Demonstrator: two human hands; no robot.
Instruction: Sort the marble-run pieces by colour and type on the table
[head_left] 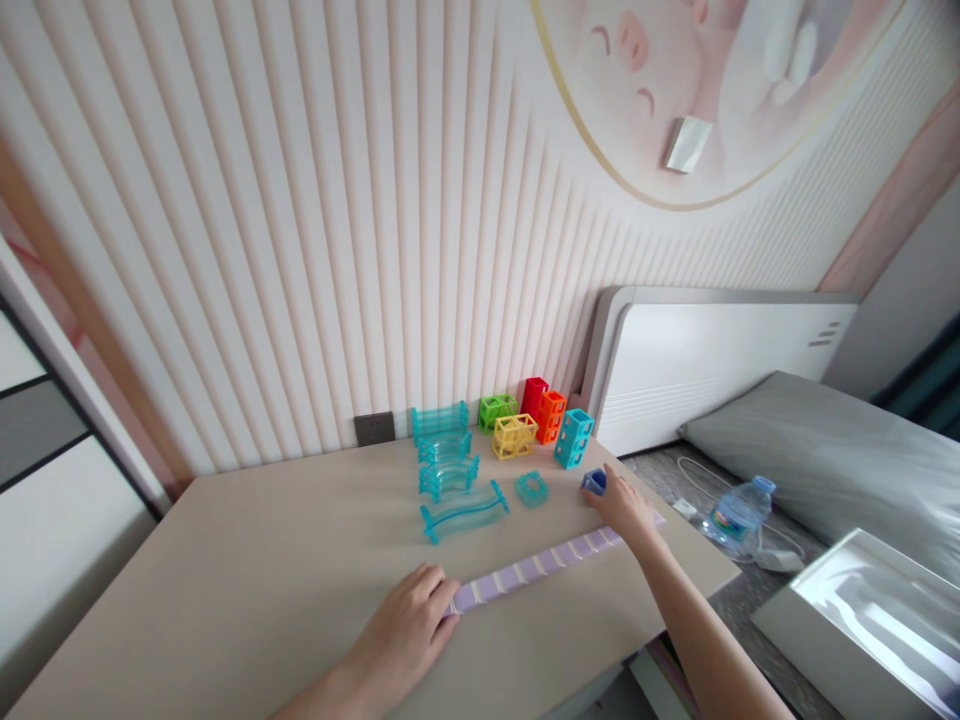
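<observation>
A long purple strip with pale cross bands (531, 568) lies slantwise on the table. My left hand (411, 625) is closed on the strip's left end, thumb below and fingers above. Near the strip's right end, my right hand (624, 502) holds a small dark blue block (595, 482) between thumb and fingers. A teal ring-shaped piece (532, 489) lies left of that block. Farther left, several clear teal rail pieces (448, 477) form a column, with one curved teal piece (465, 512) nearest me.
Green (496, 411), yellow (514, 436), red (533, 397), orange (551, 416) and blue (574, 438) lattice blocks stand by the wall on the beige table (300, 560). A water bottle (741, 510) and white box (870, 620) are beyond its right edge.
</observation>
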